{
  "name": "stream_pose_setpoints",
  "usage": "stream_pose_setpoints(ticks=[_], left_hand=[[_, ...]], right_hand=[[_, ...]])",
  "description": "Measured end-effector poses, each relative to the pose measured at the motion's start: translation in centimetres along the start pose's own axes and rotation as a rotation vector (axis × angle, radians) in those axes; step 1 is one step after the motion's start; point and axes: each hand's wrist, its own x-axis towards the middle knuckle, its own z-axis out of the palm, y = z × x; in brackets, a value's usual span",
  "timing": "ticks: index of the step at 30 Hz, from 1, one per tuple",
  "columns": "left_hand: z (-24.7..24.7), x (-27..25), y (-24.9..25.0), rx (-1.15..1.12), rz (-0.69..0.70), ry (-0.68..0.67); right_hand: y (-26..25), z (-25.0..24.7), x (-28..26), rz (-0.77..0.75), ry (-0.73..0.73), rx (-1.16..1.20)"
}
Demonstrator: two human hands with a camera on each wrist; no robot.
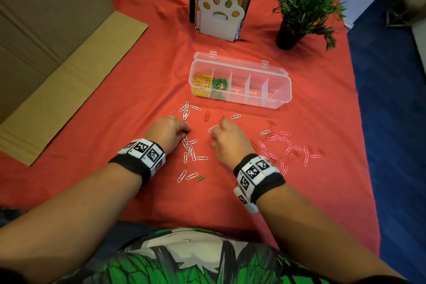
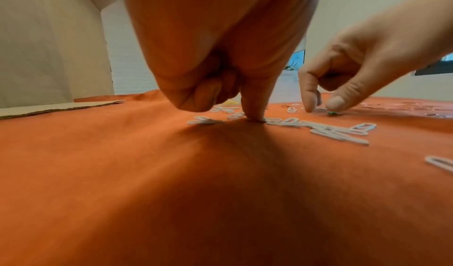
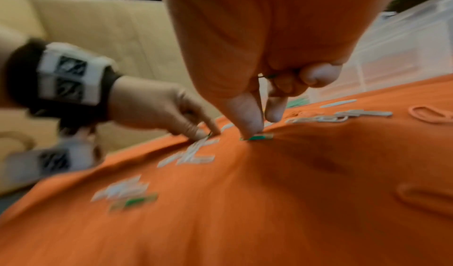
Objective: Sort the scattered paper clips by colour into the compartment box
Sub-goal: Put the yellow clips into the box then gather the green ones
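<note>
The left hand (image 1: 166, 132) is hovering low over the red cloth (image 1: 143, 90) with most fingers curled under and one finger pressing straight down among the white paper clips (image 1: 190, 150); whether it is actually holding a clip cannot be told. At about three o'clock from it, the right hand (image 1: 227, 139) is lying knuckles-up, its thumb tip pressing a green paper clip (image 3: 256, 137) against the cloth while the index finger is reaching down just beside it and the other fingers are curling in; something thin and dark is showing between those curled fingers, too blurred to name. Both wrists are wearing black bands with square black-and-white coded markers, and no readable writing is showing anywhere. At twelve o'clock from the hands, the clear compartment box (image 1: 280, 90) is sitting open, with yellow clips (image 1: 201, 82) filling its leftmost compartment and green clips (image 1: 219, 83) lying in the next one. Red clips (image 1: 208, 115) are lying between the box and the hands, and pink clips (image 1: 288, 147) are lying scattered at three o'clock from the right hand. Another green clip (image 1: 201, 178) is lying at six o'clock, near the person.
</note>
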Motion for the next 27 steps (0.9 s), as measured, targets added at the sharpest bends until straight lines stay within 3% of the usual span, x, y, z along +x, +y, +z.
stream_pose_setpoints(ticks=[5,12,16,21,24,25,27], left_hand=[[0.0,0.2,0.0,-0.016,0.023,0.027],[-0.3,0.2,0.2,-0.341,-0.162,0.117],[-0.3,0.1,0.5,-0.807,-0.384,0.028],[-1.6,-1.4,1.6,-1.369,-0.535,-0.184],[-1.2,-2.4,2.3,-1.290,-0.572,-0.307],[-0.7,-2.6,2.7,-1.148,-0.537,-0.330],[0.5,-3.1,3.4,-0.735,-0.339,-0.335]], right_hand=[[-1.2,0.7,-1.1,-0.014,-0.003,-0.123],[-1.1,0.2,-2.4,-0.028,-0.010,-0.165],[-0.8,0.9,-3.2,0.016,-0.039,-0.135],[0.0,1.1,-3.5,0.042,-0.036,-0.106],[0.5,1.3,-4.0,0.026,0.000,-0.128],[0.5,1.4,-4.2,0.016,0.008,-0.137],[0.6,1.5,-4.7,0.008,0.021,-0.136]])
